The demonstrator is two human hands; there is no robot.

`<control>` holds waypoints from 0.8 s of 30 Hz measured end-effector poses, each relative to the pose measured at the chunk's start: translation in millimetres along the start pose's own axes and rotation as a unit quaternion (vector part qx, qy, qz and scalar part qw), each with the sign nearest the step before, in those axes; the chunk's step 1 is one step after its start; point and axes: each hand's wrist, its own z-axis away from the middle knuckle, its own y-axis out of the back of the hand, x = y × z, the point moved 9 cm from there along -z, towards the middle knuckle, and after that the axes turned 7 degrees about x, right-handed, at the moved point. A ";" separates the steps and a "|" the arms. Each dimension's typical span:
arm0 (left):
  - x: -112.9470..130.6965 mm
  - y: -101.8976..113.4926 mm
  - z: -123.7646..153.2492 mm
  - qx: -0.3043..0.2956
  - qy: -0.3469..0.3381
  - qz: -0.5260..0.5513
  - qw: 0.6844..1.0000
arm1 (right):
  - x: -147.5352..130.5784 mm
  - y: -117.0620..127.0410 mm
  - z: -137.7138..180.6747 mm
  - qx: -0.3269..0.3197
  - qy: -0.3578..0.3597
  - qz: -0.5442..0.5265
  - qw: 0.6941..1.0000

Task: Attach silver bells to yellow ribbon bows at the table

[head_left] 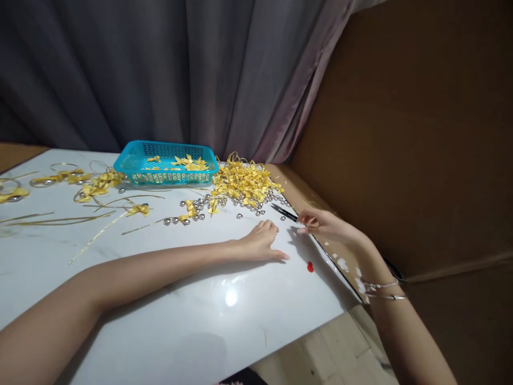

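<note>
My left hand [262, 241] rests on the white tabletop [180, 310], fingers loosely curled and pointing right, holding nothing that I can see. My right hand [326, 224] lies near the table's right edge with its fingertips pinched on the handle end of a black tool [284, 212], which looks like small scissors or tweezers. The tool points towards a heap of yellow ribbon pieces [245, 181]. Several small silver beads [208, 206] lie scattered in front of the heap. Thin silver bracelets [380, 290] circle my right wrist.
A blue plastic basket [136, 160] holding a few yellow ribbon pieces stands at the back. Yellow ribbon strips and wire rings [80, 184] lie on the left. A small red spot [310, 267] sits near my left hand. Grey curtain behind, brown wall on the right.
</note>
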 end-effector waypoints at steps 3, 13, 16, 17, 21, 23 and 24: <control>-3.0 -7.9 -2.7 0.025 0.008 0.005 1.000 | 14.5 -15.6 3.3 -0.012 0.002 0.012 1.000; -2.4 3.6 1.4 0.074 0.041 0.155 0.984 | -11.5 -22.8 14.9 -0.002 0.008 -0.105 0.994; 0.9 11.1 -5.5 0.034 0.083 0.290 0.953 | -49.8 -11.3 8.6 -0.001 0.032 -0.160 0.987; 7.3 15.4 -7.2 0.001 0.077 0.323 0.943 | -63.1 -8.3 6.4 -0.007 0.040 -0.183 0.982; 25.8 74.2 -7.5 -0.003 0.023 0.363 0.932 | -108.0 2.1 -2.5 -0.026 0.074 -0.263 0.962; 29.2 114.3 -2.8 0.025 -0.002 0.367 0.930 | -122.6 4.1 -6.2 -0.034 0.084 -0.315 0.945; 28.7 135.1 0.7 0.047 -0.008 0.363 0.931 | -127.6 3.2 -7.6 -0.040 0.086 -0.340 0.936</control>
